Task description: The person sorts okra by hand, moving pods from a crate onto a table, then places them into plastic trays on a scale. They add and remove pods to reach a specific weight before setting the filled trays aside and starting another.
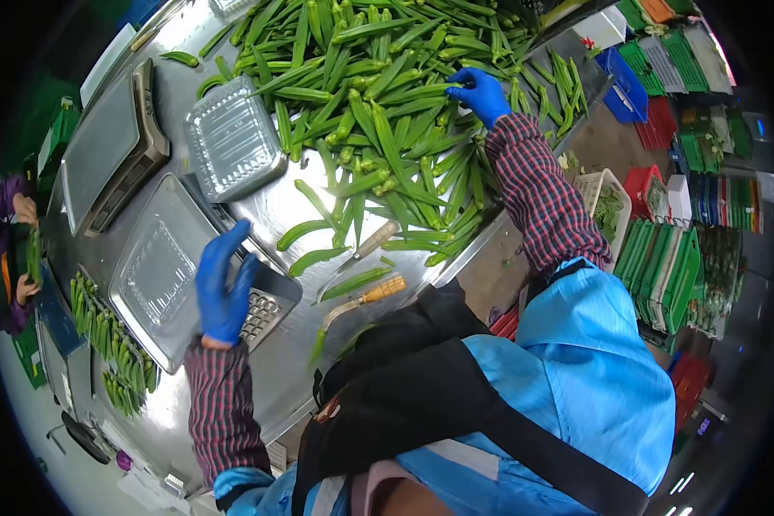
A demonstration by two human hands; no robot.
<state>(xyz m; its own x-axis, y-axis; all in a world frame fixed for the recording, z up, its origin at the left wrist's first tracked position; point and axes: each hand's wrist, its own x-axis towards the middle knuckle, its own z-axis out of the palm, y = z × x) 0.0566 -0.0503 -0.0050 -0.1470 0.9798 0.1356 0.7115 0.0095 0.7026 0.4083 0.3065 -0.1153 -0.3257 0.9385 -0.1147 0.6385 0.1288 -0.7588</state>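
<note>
A large heap of green okra [378,112] lies on the metal table. At its right side my right hand [483,95], in a blue glove, has its fingers closed on the stem end of an okra pod. My left hand [222,288], also blue-gloved, is open above the near edge of a weighing scale [271,288], partly covering its keypad. A clear plastic tray [156,271] rests on that scale's pan. Beyond it stands a stack of clear plastic trays [234,138], beside the okra. Two knives, one with a worn handle [377,239] and one with an orange-brown handle [382,290], lie near me.
A second scale [103,146] stands at the far left. Rows of okra [112,344] lie in packs at the lower left. Another person's hands [26,249] hold okra at the left edge. Crates, including a blue one [621,86] and green ones [658,267], stand on the right.
</note>
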